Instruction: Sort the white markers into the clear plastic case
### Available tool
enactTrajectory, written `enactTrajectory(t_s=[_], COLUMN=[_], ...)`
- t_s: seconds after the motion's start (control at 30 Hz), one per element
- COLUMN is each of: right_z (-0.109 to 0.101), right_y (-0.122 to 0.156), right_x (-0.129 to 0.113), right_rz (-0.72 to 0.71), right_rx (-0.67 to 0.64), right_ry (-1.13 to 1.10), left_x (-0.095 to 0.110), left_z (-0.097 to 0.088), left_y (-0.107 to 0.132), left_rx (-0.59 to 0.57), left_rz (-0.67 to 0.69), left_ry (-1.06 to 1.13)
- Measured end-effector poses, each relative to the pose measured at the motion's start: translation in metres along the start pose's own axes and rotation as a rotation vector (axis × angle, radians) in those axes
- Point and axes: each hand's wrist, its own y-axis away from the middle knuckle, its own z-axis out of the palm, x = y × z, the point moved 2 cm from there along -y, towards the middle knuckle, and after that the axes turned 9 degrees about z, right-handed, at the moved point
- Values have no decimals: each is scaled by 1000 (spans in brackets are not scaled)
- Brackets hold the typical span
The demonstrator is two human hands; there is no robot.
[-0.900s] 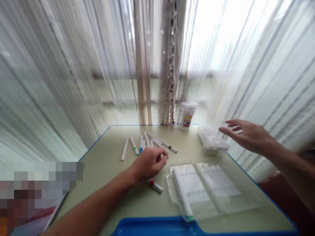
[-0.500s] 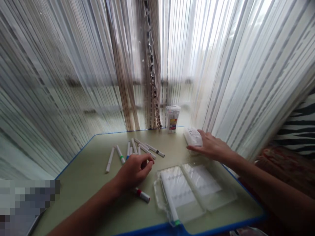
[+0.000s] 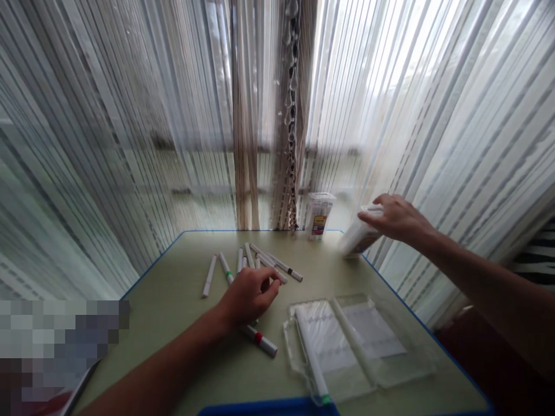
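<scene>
My right hand (image 3: 396,219) grips the upper end of a whitish plastic case (image 3: 358,236). The case is tilted, its lower end near the table's far right corner, and motion blurs it. My left hand (image 3: 254,294) is loosely curled over the table among white markers, with no object visible in its fingers. A marker with a red band (image 3: 259,340) lies just below that hand. Beyond it are several more markers (image 3: 284,267), some partly covered by the hand. An opened clear plastic case (image 3: 347,370) lies flat at the right, with a green-tipped marker (image 3: 315,364) in its left half.
A second clear case with a coloured label (image 3: 321,216) stands upright at the table's back edge. The pale green table (image 3: 173,323) has a blue rim. String curtains (image 3: 195,115) hang right behind it. Something pixelated (image 3: 52,352) covers the lower left corner.
My right hand has lifted the whitish case from lying on the table and tipped it up, moving right. My left hand keeps its curled pose. The view has shifted slightly.
</scene>
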Motion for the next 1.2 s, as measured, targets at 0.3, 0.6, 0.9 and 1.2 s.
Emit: enactTrajectory(t_s=[0.3, 0.6, 0.9, 1.2], right_z=[17, 30, 37, 48], right_y=[-52, -68, -60, -68], right_x=[-33, -25, -27, -27], right_rz=[-42, -89, -80, -82], right_rx=[-26, -87, -10, 2], right_ry=[10, -17, -90, -98], left_x=[-1, -3, -2, -2], left_z=[1, 5, 4, 4], left_y=[1, 2, 0, 0], left_rx=[20, 4, 6, -4], left_rz=[31, 19, 11, 12], left_ry=[-8, 5, 12, 2])
